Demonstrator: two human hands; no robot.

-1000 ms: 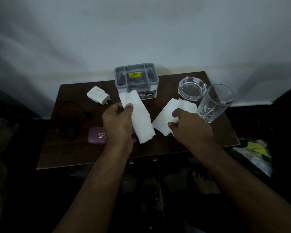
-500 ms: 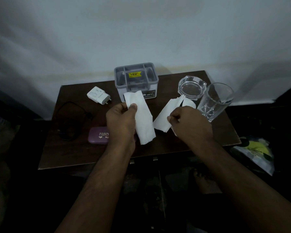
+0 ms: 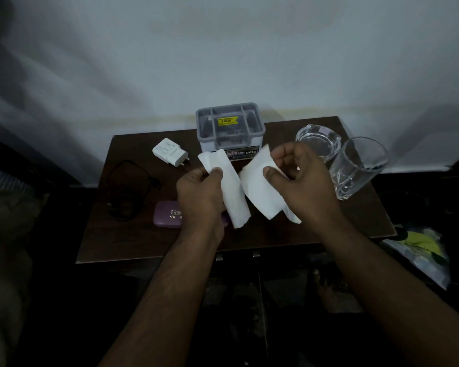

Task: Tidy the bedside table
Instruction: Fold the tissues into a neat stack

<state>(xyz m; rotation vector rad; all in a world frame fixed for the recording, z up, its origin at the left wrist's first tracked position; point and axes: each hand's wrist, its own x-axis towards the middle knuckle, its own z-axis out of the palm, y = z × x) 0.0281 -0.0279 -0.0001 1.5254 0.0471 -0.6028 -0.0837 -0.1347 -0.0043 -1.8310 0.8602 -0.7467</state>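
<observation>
Pinching tissue strips: left hand [image 3: 200,193], right hand [image 3: 304,188] (above table [image 3: 143,239]).

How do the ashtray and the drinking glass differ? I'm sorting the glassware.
The ashtray is low and wide; the drinking glass is tall and narrower. The ashtray stands nearer the wall, the drinking glass nearer the table's right edge. Both are clear glass.

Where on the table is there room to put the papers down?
The table's near strip, in front of the purple case, looks bare. So does the near right corner, in front of the glass. The back is crowded: charger, grey box, ashtray. The cable fills the left side.
</observation>
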